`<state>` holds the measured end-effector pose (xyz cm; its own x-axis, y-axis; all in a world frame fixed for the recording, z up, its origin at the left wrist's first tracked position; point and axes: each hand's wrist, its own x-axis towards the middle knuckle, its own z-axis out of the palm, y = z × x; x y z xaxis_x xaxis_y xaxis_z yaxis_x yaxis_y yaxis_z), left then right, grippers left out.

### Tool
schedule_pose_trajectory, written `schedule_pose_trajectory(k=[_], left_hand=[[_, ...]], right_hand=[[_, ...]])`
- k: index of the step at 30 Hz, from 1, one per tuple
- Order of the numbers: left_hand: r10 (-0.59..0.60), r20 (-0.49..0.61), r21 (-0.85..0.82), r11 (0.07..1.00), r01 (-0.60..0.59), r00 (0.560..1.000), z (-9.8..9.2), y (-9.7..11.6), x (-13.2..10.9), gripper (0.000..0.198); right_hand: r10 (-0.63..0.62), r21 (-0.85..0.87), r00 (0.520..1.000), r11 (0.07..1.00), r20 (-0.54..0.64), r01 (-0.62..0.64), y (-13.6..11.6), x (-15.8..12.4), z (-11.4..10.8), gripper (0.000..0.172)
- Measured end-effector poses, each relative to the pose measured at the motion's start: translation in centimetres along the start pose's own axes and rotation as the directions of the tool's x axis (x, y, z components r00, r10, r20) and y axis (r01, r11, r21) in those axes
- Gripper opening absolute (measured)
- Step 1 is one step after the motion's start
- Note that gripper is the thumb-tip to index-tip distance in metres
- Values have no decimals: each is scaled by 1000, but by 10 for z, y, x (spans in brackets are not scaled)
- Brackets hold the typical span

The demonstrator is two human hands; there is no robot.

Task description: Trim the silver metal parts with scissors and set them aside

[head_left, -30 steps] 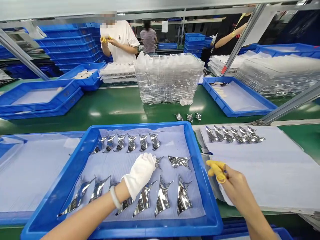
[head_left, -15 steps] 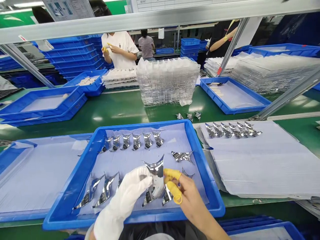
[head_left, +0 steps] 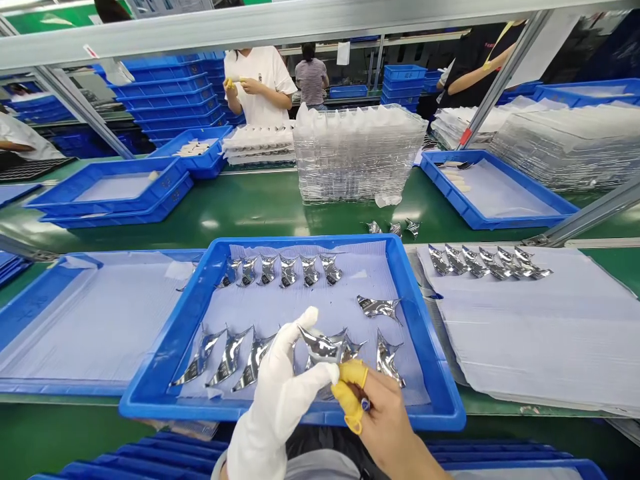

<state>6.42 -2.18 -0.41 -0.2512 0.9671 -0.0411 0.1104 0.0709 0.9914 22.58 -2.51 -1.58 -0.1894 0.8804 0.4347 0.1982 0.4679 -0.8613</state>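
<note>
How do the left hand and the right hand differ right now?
The left hand wears a white fabric glove, while the right hand is bare except for yellow finger cots. The left hand's fingers point up; the right hand's curl inward. Both are at a shiny foil piece over the blue tray.

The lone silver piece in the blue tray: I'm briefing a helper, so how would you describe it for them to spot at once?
In the central blue tray, find the row of six silver pieces at the far end. Below it, near the right wall, one mirror-bright silver piece lies alone, touching neither that row nor the pieces nearer the front.
</note>
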Motion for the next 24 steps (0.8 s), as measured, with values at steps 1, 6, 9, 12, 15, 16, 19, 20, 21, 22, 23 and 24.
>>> schedule_pose_trajectory(k=[1, 6, 9, 12, 15, 16, 19, 20, 21, 22, 23, 24], left_hand=[[-7, -29, -2, 1000, 7, 1000, 2, 1, 0, 58], [71, -179, 8, 997, -71, 981, 1, -1, 0, 28], [98, -149, -39, 994, -105, 984, -6, -9, 2, 31], [134, -83, -53, 989, -139, 987, -10, -12, 1, 31], [235, -22, 0, 972, -235, 972, -8, -6, -2, 25], [287, -6, 12, 958, -287, 958, -7, -3, -3, 28], [428, 28, 30, 903, -429, 903, -6, 3, -4, 39], [448, 38, 37, 893, -449, 893, -6, 3, -4, 40], [456, 45, 46, 888, -458, 889, -7, 3, -4, 41], [462, 52, 55, 884, -464, 885, -8, 3, -4, 42], [468, 55, 65, 880, -471, 882, -9, 2, -5, 41], [474, 56, 74, 876, -477, 879, -10, 1, -5, 41]], right_hand=[[-24, -15, 1000, 1000, -2, 24, 0, -1, 1, 19], [-155, -112, 987, 981, 47, 159, -2, -7, 0, 17], [-209, -170, 977, 962, 47, 214, -2, -10, -1, 18], [-235, -216, 972, 948, 25, 235, -1, -11, -3, 22], [-264, -255, 964, 931, 24, 262, 2, -13, -3, 27], [-278, -266, 960, 924, 25, 274, 4, -14, -3, 28], [-320, -297, 947, 902, 27, 314, 9, -15, -1, 29], [-334, -306, 942, 895, 25, 325, 10, -15, -1, 29], [-345, -312, 938, 889, 22, 334, 11, -15, -1, 29], [-356, -316, 934, 885, 19, 343, 12, -14, -1, 29], [-365, -318, 931, 881, 18, 352, 12, -14, -1, 30], [-372, -321, 928, 877, 16, 357, 13, -14, -1, 31]])
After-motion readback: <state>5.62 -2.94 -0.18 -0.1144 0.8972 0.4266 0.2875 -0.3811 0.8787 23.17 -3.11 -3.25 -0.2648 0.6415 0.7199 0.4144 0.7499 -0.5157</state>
